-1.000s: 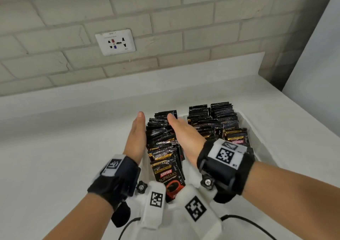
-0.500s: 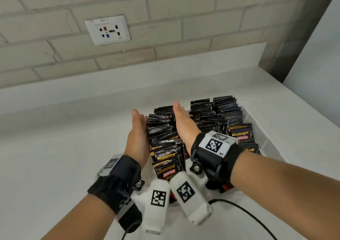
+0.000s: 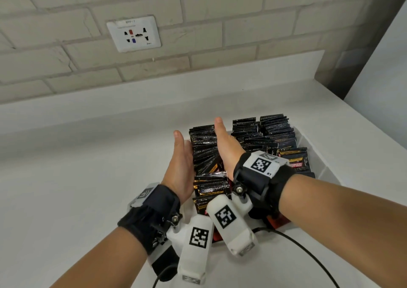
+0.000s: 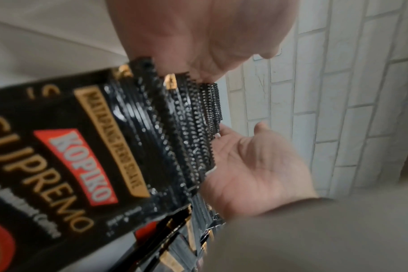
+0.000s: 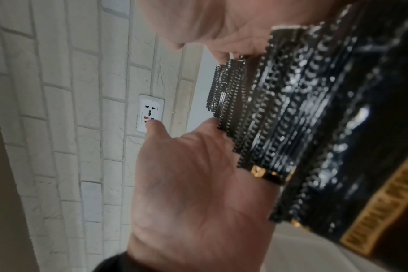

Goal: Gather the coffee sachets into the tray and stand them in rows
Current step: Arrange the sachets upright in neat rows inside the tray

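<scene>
Squaring step: left hand point(image 3: 180, 166) and right hand point(image 3: 226, 146), fingers straight, press the left row of black foil coffee sachets point(image 3: 204, 151) in the white plastic tray point(image 3: 317, 155). Next move likely needs the leaning near sachets stood upright.

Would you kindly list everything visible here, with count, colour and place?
coffee sachets: many, black with gold and red print, standing in three rows in the tray; left row pressed between both hands
tray: one, white, on the counter, right of centre
counter: one, white, below the wall
wall socket: one, white, on the brick wall
brick wall: pale, behind the counter
cable: one, black, on the counter by the right arm
wrist cameras: two, white with black markers
left hand: flat, left of the row
right hand: flat, right of the row
</scene>
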